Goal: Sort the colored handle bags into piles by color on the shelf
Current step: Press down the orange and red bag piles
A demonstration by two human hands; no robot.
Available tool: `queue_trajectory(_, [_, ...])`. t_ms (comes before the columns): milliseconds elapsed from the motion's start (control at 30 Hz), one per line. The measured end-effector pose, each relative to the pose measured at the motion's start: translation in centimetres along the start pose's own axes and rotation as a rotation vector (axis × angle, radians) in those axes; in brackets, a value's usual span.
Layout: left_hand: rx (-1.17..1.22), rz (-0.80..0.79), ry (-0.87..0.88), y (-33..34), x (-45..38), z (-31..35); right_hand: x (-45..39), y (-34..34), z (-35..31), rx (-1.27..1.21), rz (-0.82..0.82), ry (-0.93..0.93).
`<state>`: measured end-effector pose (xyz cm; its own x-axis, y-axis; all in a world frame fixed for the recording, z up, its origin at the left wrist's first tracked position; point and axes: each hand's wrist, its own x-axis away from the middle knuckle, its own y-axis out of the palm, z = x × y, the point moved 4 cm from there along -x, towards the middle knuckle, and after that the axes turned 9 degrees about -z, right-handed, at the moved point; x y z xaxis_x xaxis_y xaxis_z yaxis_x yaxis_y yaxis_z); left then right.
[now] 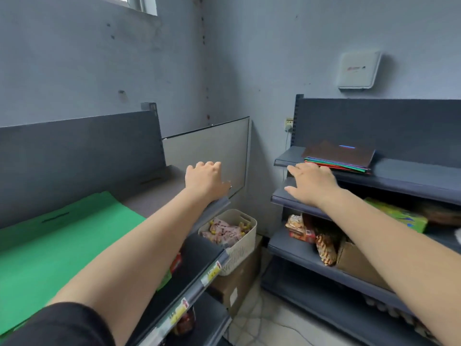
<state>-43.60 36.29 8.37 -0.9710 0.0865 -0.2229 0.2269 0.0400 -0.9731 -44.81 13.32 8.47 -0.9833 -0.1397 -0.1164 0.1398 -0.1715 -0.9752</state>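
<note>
While the right hand [311, 183] reached open-fingered toward the flat stack of multicoloured handle bags [339, 158] at two o'clock on the dark grey shelf [411, 171], the left hand [204, 179] rested empty, fingers bent. A green bag [62, 243] lay at eight o'clock. The bags looked thin, light and floppy, best pinched at an edge.

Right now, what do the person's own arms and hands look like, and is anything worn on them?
Both forearms are bare, with no gloves, watch or bracelet showing. The left hand and right hand are bare too. A dark, black-looking sleeve covers the left upper arm at the frame's bottom. No sleeve shows on the right arm.
</note>
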Motion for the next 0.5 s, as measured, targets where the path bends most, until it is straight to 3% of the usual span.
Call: queue_trajectory(500, [-0.003, 0.019, 0.308, 2.5, -19.6, 16.8, -8.9, 4.3, 16.6, 0.064, -0.087, 0.303])
